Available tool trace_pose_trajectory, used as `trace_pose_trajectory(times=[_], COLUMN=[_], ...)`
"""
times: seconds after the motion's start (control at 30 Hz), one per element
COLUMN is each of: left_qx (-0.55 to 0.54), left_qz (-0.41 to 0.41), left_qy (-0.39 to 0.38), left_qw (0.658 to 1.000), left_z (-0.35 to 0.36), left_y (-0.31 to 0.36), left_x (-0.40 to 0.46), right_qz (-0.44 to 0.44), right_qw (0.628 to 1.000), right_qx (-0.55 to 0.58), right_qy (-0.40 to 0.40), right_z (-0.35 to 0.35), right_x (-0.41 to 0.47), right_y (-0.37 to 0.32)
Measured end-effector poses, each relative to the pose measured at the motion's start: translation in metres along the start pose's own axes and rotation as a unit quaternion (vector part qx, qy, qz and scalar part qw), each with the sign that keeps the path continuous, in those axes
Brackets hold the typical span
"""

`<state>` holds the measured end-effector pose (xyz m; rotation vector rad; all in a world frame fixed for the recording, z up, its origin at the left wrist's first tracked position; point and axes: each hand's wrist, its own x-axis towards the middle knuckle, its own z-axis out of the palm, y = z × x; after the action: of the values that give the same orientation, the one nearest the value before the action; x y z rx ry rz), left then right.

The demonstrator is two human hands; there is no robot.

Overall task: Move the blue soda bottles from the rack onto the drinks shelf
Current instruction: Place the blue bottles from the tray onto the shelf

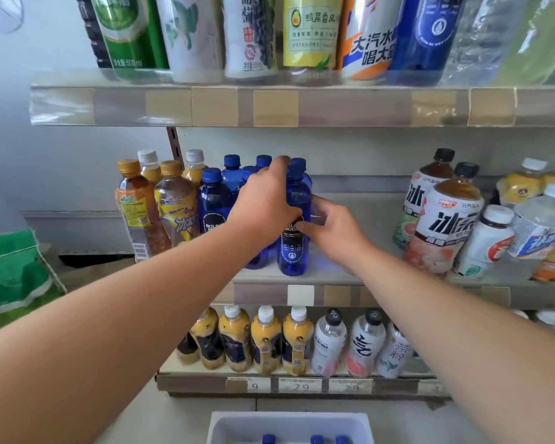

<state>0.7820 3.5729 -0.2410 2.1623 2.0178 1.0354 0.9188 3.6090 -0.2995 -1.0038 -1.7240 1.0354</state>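
Observation:
Several blue soda bottles stand grouped on the middle drinks shelf (337, 294). My left hand (263, 206) wraps around the upper body of the front blue bottle (293, 251), which stands upright near the shelf's front edge. My right hand (330, 230) presses against the same bottle's right side at label height. Another blue bottle (213, 200) stands free to the left. Below, at the frame's bottom edge, a white rack (289, 424) shows the blue caps (316, 439) of bottles still inside it.
Amber tea bottles (140, 209) stand left of the blue group, white-labelled iced tea bottles (442, 219) to the right, with bare shelf between. The lower shelf holds yellow and white bottles (266, 341). Large bottles line the top shelf (302, 105). A green bag (10, 270) lies left.

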Motion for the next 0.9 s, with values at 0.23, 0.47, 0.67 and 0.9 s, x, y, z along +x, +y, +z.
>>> trace_pose_trajectory(times=[0.23,0.47,0.67,0.9], left_qx=[0.080,0.131,0.155,-0.108], left_qz=[0.026,0.041,0.016,0.118], left_qy=[-0.016,0.016,0.042,0.145], left_qw=[0.996,0.990,0.987,0.976], left_z=[0.011,0.016,0.024,0.074], left_y=[0.001,0.003,0.007,-0.013], left_x=[0.010,0.006,-0.012,-0.103], right_qz=[0.027,0.075,0.067,-0.020], right_qw=[0.999,0.996,0.993,0.975], right_qx=[0.022,0.038,0.036,0.011], right_qy=[-0.004,0.039,0.091,0.221], right_z=[0.004,0.008,0.020,0.020], right_x=[0.005,-0.001,-0.023,-0.085], right_y=[0.015,0.024,0.036,0.054])
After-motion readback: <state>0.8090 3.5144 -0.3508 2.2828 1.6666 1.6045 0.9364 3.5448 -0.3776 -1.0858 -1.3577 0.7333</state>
